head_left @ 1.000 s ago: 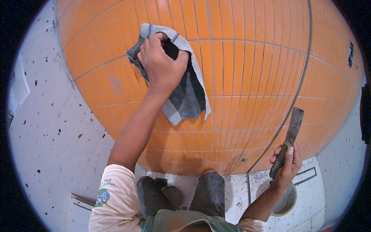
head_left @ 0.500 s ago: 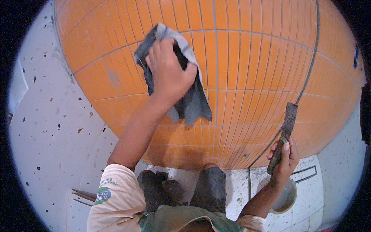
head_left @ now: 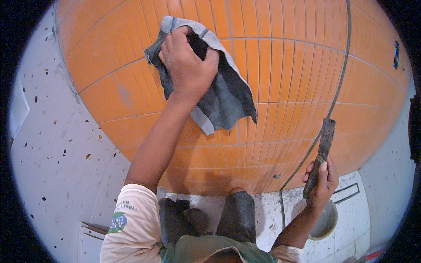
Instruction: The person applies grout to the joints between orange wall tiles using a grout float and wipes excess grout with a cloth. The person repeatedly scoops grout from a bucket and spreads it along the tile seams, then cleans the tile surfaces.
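Observation:
My left hand (head_left: 188, 65) is closed on a grey and dark cloth (head_left: 226, 105) with ragged edges, pressed against the orange tiled wall (head_left: 285, 74) of narrow upright tiles with grey grout lines. A pale smudge shows on the tiles left of the cloth. Low at the right, my right hand (head_left: 323, 184) grips a worn putty knife (head_left: 326, 133) by its dark handle, blade pointing up, near a long dark grout line in the wall.
Speckled white walls (head_left: 52, 144) flank the orange wall on both sides. Below, my knees are on or near a white speckled floor (head_left: 267, 223) with a drain slot and a round bucket (head_left: 328, 223) behind my right forearm. A small opening (head_left: 396, 55) is in the wall at the upper right.
The cloth in my left hand first shifted a little right, then up, and now spreads wider at its lower right. My right hand and the knife have moved only slightly.

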Demonstrator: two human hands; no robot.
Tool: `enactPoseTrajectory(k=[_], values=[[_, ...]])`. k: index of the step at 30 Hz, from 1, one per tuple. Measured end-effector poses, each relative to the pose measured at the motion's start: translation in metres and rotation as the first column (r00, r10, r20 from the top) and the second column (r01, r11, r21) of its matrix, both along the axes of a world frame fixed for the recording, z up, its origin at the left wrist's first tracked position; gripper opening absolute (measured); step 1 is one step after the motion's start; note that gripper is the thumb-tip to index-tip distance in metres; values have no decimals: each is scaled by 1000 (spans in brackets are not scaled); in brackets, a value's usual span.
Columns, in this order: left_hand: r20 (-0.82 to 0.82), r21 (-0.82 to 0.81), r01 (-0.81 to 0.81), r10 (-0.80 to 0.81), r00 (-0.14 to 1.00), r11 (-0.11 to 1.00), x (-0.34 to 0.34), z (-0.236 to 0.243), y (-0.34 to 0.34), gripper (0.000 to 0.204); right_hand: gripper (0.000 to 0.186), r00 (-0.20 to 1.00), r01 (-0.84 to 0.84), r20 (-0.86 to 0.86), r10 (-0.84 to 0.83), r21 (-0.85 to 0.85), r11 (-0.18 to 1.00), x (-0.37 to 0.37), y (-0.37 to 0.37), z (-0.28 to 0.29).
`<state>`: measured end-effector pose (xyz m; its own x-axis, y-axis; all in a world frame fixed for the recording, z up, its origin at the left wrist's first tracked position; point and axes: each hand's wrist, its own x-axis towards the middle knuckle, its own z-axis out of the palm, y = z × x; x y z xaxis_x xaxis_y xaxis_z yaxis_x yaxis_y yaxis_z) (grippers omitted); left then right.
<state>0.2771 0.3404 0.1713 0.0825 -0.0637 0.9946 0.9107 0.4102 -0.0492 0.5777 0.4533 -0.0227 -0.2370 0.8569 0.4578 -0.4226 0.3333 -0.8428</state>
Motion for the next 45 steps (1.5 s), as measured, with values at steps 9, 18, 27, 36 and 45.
enactPoseTrajectory(k=[9,18,27,36,45], values=[[67,-67,-56,60,996,996,8,3,-6,58,41,997,-17,72,17,-1,1000,-6,-1,7],[-55,-145,-152,145,988,978,-40,-81,-70,48,37,950,-284,191,246,205,937,-41,-31,66],[0,101,-370,372,928,923,-133,-33,-146,37,38,945,-265,289,154,398,878,-120,-46,170],[-39,116,-323,330,943,939,-162,-44,-152,43,40,924,-244,374,83,407,881,-133,-67,196],[-27,79,-354,357,934,932,-160,-42,-157,45,37,900,-214,436,-9,459,862,-106,-83,212]])
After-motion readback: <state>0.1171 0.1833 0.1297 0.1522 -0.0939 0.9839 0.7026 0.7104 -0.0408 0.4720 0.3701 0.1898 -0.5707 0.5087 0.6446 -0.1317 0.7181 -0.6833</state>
